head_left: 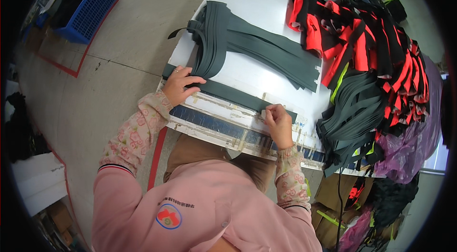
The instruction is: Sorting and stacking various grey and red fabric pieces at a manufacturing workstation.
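Observation:
A long dark grey fabric strip (pixel 233 95) lies along the near edge of a white table (pixel 252 4). My left hand (pixel 181 84) presses flat on the strip's left end, fingers spread, a ring on one finger. My right hand (pixel 277 121) pinches a small pale piece, perhaps chalk, against the strip's right end. Behind the strip lies a stack of dark grey cut fabric pieces (pixel 247 42), fanned out to the right.
A heap of red and black fabric pieces (pixel 366 47) covers the table's right side, with a dark grey bundle (pixel 352 118) hanging below it. A purple plastic bag (pixel 419 142) sits at the right. A blue plastic basket (pixel 90 9) stands on the concrete floor, far left.

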Tool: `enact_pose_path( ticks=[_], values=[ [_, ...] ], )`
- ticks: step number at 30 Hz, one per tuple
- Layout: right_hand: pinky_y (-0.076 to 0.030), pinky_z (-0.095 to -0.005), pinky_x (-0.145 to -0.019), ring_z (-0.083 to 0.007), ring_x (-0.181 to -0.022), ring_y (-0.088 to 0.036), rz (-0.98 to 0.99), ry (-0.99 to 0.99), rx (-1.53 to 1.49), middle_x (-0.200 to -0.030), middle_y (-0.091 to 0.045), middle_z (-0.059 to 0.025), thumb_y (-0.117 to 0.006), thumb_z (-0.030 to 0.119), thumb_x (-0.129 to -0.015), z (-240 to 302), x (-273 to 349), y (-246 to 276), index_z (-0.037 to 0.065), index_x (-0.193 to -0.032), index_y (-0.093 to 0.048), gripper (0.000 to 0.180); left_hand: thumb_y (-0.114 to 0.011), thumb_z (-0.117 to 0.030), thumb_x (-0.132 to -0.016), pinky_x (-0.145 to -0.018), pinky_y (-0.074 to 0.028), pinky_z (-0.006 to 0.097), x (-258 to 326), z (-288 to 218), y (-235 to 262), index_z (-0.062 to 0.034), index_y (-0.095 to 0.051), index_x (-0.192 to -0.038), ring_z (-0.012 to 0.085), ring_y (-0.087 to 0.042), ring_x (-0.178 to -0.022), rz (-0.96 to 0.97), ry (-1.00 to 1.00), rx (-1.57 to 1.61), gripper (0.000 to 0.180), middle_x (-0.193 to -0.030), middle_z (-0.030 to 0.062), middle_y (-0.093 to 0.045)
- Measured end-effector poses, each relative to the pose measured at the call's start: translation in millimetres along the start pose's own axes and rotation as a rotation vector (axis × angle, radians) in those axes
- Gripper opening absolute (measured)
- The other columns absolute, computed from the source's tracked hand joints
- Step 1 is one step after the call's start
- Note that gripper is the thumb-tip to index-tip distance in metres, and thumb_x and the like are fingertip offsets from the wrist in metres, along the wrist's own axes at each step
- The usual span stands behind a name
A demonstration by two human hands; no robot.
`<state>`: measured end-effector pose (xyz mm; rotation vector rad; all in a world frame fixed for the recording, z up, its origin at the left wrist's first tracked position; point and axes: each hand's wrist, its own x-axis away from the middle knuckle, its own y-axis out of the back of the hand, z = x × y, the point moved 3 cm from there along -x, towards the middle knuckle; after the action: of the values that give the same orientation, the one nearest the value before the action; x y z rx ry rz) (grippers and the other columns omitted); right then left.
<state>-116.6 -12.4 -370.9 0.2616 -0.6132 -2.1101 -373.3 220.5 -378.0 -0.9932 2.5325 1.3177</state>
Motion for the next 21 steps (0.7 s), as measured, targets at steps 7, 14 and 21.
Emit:
enact_pose_path(
  ticks=[7, 14, 21],
  values=[
    [-0.049, -0.0256, -0.052, -0.0106, -0.057, -0.062, 0.021, 0.069, 0.236, -0.071, -0.064, -0.0056, -0.061, 0.009, -0.094, -14.8, -1.8, -0.3, -0.003, -0.097, -0.061, 0.012, -0.08, -0.006, -0.068, -0.08, -0.044, 0.037, -2.8, -4.7, -2.4, -0.0144, -0.074, -0.102, 0.028, -0.049, -0.087, 0.015, 0.019, 0.0, 0.036, -0.091, 0.0085, -0.052],
    [-0.048, -0.0241, -0.054, -0.01, -0.058, -0.06, 0.037, -0.116, -0.216, -0.07, -0.063, -0.0046, -0.058, 0.008, -0.096, 25.8, -4.2, 8.5, -0.004, -0.097, -0.061, 0.012, -0.078, -0.005, -0.07, -0.078, -0.044, 0.037, -0.4, 0.1, 0.0, -0.0148, -0.075, -0.1, 0.0273, -0.048, -0.084, -0.007, 0.013, 0.001, 0.031, -0.089, 0.0077, -0.052],
    [-0.048, -0.0263, -0.053, -0.0105, -0.057, -0.06, 0.259, -0.021, -0.063, -0.066, -0.062, -0.0047, -0.061, 0.007, -0.094, 47.2, -17.2, -20.8, 0.0, -0.135, -0.052, 0.042, -0.071, -0.005, -0.079, -0.077, -0.042, 0.037, -4.6, -0.4, -3.2, -0.0149, -0.072, -0.096, 0.0288, -0.049, -0.083, -0.039, 0.006, 0.01, 0.02, -0.087, 0.0069, -0.053]
  ],
)
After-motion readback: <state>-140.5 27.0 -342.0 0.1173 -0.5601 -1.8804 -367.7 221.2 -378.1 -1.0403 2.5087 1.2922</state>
